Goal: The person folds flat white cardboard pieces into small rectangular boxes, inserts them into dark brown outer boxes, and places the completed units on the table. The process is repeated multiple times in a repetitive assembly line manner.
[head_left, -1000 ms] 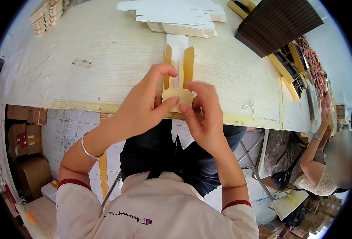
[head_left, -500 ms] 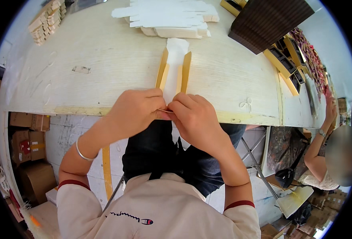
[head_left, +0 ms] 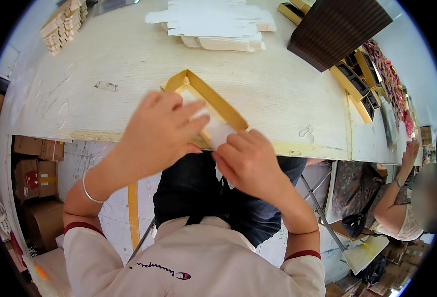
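A partly folded cardboard box [head_left: 217, 100] in gold with a white floor lies slantwise at the table's front edge, its far end turned to the left. Its long right wall stands up, and a short wall rises at the far end. My right hand [head_left: 248, 161] is closed on the near end of this box. Over the box's left side hovers my left hand [head_left: 164, 131], slightly blurred, its fingers apart; it hides much of that side. Whether its fingertips touch the cardboard, I cannot tell.
Flat white box blanks [head_left: 213, 20] are stacked at the back. Folded pieces [head_left: 62, 27] stand far left. A dark brown ribbed block [head_left: 338, 32] and gold boxes with black inserts [head_left: 352, 81] are at right. A co-worker's arm [head_left: 394, 190] shows far right.
The box has swung round to the left, and its far end now stands up instead of lying flat. My left hand has left the near end and moved up and left.
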Demonstrator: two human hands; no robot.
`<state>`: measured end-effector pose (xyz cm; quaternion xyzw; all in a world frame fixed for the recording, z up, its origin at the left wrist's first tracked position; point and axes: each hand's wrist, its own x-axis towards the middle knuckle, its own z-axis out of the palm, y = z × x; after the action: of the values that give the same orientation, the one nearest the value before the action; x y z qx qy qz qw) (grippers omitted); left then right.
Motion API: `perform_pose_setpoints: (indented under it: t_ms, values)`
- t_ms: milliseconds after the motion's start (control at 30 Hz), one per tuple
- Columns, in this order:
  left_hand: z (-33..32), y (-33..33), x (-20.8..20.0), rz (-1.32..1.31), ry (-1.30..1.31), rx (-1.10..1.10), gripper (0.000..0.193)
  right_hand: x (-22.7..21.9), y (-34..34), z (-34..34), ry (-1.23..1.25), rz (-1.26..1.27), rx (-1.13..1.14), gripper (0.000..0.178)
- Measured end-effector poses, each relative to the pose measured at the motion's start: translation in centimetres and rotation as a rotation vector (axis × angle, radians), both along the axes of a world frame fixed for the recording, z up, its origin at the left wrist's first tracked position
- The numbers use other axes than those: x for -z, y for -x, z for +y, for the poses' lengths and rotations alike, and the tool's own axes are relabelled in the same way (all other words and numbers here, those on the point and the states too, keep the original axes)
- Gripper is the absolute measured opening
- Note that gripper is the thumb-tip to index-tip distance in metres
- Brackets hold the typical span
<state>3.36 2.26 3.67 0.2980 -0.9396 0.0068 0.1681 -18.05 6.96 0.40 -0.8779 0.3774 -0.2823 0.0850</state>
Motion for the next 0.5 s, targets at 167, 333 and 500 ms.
perform_pose_setpoints:
  t_ms: [167, 333, 500]
  values:
    - [-0.3, -1.7, 1.7, 0.045, -0.199, 0.133, 0.036, -2.4, 1.1, 0.4, -0.013, -0.146, -0.028, 0.037]
    - [-0.8, -1.6, 1.6, 0.157, -0.253, 0.163, 0.039, -1.4, 3.0, -1.8, -0.233, -0.053, -0.154, 0.043]
    - [-0.5, -1.5, 2.5, 0.245, -0.379, 0.115, 0.033, -0.9, 1.9, -2.5, -0.190, -0.033, -0.162, 0.027]
